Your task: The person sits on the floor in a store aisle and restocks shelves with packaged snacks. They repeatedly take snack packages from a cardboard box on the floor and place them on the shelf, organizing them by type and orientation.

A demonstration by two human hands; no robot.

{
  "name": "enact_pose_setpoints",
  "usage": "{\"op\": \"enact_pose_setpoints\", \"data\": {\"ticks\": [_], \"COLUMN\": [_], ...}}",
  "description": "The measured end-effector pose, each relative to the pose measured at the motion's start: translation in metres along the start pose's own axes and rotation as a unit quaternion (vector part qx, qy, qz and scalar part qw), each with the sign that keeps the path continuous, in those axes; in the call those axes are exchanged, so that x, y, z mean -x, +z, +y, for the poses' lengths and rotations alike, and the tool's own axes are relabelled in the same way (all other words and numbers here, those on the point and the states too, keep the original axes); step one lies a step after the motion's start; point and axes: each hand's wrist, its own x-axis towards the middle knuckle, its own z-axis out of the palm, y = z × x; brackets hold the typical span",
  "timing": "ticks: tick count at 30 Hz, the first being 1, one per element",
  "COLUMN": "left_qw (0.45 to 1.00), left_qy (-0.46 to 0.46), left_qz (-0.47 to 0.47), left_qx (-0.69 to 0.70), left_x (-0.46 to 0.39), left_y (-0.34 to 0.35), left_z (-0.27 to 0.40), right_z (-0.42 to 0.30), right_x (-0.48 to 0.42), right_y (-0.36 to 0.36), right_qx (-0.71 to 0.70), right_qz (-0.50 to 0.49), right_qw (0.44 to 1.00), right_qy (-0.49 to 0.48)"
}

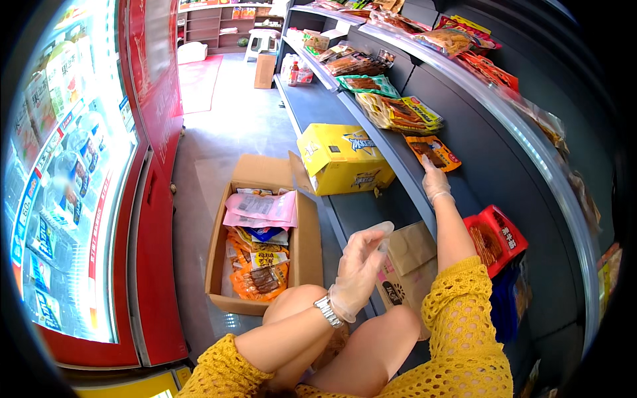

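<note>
My right hand (437,185), in a clear disposable glove, reaches over the grey metal shelf (393,144). Its fingers are at the lower left edge of an orange snack packet (434,151), one fingertip lying over the front. My left hand (359,266), gloved too and with a silver watch at the wrist, is raised above my knees. Its fingers are bent, thumb apart, with nothing between them. Left of it stands an open cardboard box (306,244) holding orange snack packets (261,278) and pink plastic sheets or bags (261,206).
A yellow carton (343,159) sits on the bottom shelf, near a brown paper bag (410,263). Red snack packets (497,241) lie by my right forearm. More packets (398,114) line the shelf farther along. A red-framed drinks fridge (154,199) borders the aisle at left.
</note>
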Motion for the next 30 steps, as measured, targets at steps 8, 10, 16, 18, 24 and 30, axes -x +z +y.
{"op": "enact_pose_setpoints", "data": {"ticks": [8, 10, 16, 18, 24, 30], "left_qw": [0.999, 0.999, 0.999, 0.998, 0.928, 0.794], "left_qy": [-0.014, -0.013, 0.024, 0.003, 0.072, -0.271], "left_qz": [0.020, 0.013, 0.014, 0.056, 0.160, 0.444], "left_qx": [0.033, 0.045, 0.024, 0.022, -0.330, -0.315], "left_x": [-0.001, 0.005, -0.006, -0.018, -0.044, 0.057], "left_y": [0.007, 0.005, -0.018, -0.034, -0.206, -0.387], "left_z": [0.001, 0.003, 0.008, 0.022, 0.003, -0.153], "right_z": [0.006, 0.028, 0.039, 0.040, 0.032, -0.003], "right_x": [0.004, 0.000, -0.015, -0.007, -0.014, -0.005], "right_y": [-0.005, 0.014, 0.017, 0.036, 0.022, 0.012], "right_qx": [0.013, -0.019, -0.012, -0.041, 0.176, 0.106], "right_qz": [-0.020, 0.011, -0.048, -0.044, -0.084, 0.202], "right_qw": [1.000, 0.999, 0.999, 0.997, 0.969, 0.956], "right_qy": [-0.009, -0.048, -0.020, -0.048, -0.149, -0.186]}}
